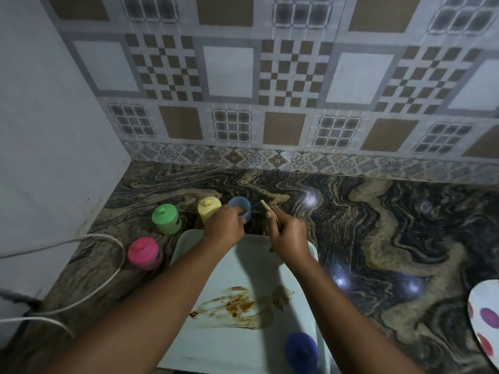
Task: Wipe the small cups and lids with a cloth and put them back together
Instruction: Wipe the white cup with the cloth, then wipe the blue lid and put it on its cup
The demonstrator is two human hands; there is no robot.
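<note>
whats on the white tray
The white tray holds a brown smear and a dark blue lid near its front right corner. The forearms hide parts of its surface.

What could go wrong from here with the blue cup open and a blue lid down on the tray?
The brown smear on the tray could soil the blue lid lying near it. The left hand holds the blue cup right beside the yellow cup and might knock it. The tan stick in the right hand could smudge the cup.
</note>
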